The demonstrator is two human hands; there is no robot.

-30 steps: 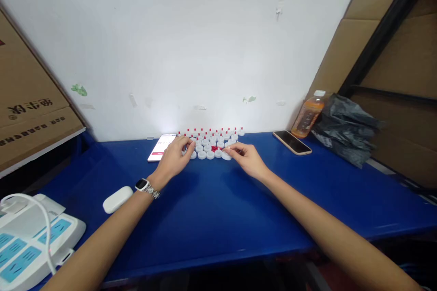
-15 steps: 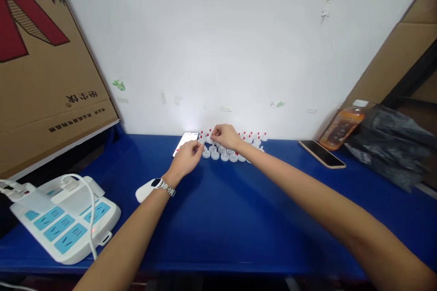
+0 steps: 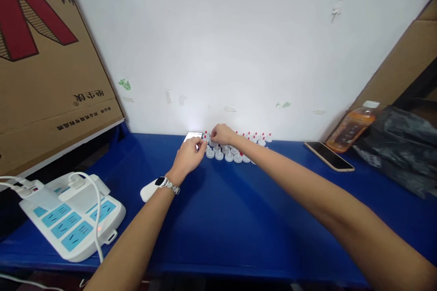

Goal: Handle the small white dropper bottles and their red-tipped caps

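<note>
Several small white caps with red tips (image 3: pixel 235 152) stand in rows on the blue table (image 3: pixel 239 209), close to the white wall. My left hand (image 3: pixel 187 157), with a watch on its wrist, rests at the left end of the rows with fingers curled toward the caps. My right hand (image 3: pixel 221 134) reaches across to the same left end and pinches at a cap in the back rows. Both hands' fingertips nearly meet there. What each hand pinches is too small to tell. A lit phone (image 3: pixel 191 137) lies just behind my left hand.
A white power strip (image 3: pixel 71 218) with a plugged cable sits front left, a white case (image 3: pixel 148 191) beside my left wrist. A cardboard box (image 3: pixel 44 68) leans at left. At right lie a second phone (image 3: pixel 329 156), an orange drink bottle (image 3: pixel 351 127) and black bags (image 3: pixel 399 145).
My right hand crossed from the right end of the front row to the back left of the caps. My left hand stayed near the left end. The view swung left.
</note>
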